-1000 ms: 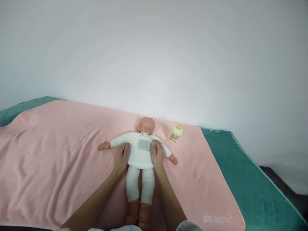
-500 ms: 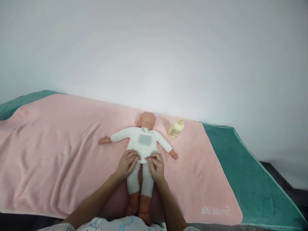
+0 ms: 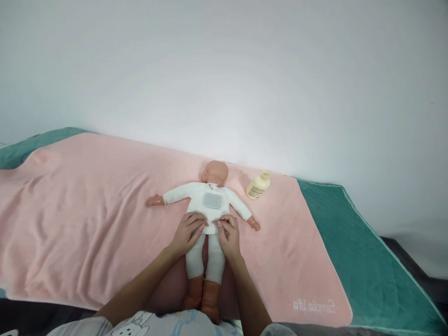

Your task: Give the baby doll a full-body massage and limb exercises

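A baby doll (image 3: 207, 193) with a white cloth body lies stretched out on a pink blanket, its arms spread and its bald head at the far end. A grey rectangular panel shows on the torso. My left hand (image 3: 189, 232) rests on the left side of the doll's lower torso, thumb and curled fingers drawn together on the cloth. Opposite it, my right hand (image 3: 229, 235) pinches at the right side in the same way. Exactly how much cloth sits between the fingertips is hidden.
A pale yellow bottle (image 3: 258, 185) stands to the right of the doll's head. The pink blanket (image 3: 287, 261) lies wrinkled at the left over a green cover (image 3: 357, 242). Behind the bed rises a white wall (image 3: 224, 84).
Both hands stay on the doll's lower torso, with only a slight shift of the fingers. The whole view has moved a little; doll and bottle keep their places on the blanket.
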Demonstrator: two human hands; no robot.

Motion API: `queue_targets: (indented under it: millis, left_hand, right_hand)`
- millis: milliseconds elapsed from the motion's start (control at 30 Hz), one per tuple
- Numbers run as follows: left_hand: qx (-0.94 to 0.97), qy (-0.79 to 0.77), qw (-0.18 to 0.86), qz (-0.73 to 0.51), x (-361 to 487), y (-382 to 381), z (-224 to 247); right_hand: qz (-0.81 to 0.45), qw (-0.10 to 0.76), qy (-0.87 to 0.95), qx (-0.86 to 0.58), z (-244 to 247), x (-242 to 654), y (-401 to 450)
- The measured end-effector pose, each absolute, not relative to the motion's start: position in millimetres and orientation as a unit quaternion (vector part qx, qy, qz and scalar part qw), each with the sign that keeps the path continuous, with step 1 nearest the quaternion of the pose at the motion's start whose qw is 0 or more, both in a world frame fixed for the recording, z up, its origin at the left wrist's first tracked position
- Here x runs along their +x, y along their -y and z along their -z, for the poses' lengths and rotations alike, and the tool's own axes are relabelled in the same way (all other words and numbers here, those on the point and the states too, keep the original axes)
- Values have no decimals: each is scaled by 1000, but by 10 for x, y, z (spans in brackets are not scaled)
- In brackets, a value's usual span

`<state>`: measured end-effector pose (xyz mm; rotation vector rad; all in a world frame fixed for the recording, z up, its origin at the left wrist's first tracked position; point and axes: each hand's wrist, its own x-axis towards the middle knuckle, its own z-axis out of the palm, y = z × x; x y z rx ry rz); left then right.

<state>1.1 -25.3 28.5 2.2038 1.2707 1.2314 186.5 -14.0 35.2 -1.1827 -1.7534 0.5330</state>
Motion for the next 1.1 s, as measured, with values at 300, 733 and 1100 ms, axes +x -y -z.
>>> queue_targets:
  millis: [300, 733, 1100]
  left_hand:
    - [782, -451, 165, -397, 2, 135, -193]
    - [788, -479, 132, -364, 56, 126, -229]
    - [763, -520, 89, -373, 90, 107, -256]
  right_hand:
    - [-222, 433, 719, -496, -337, 1817, 86]
    - [-202, 423, 729, -498, -326, 1824, 14]
    - [-196, 422, 739, -487, -398, 1842, -38]
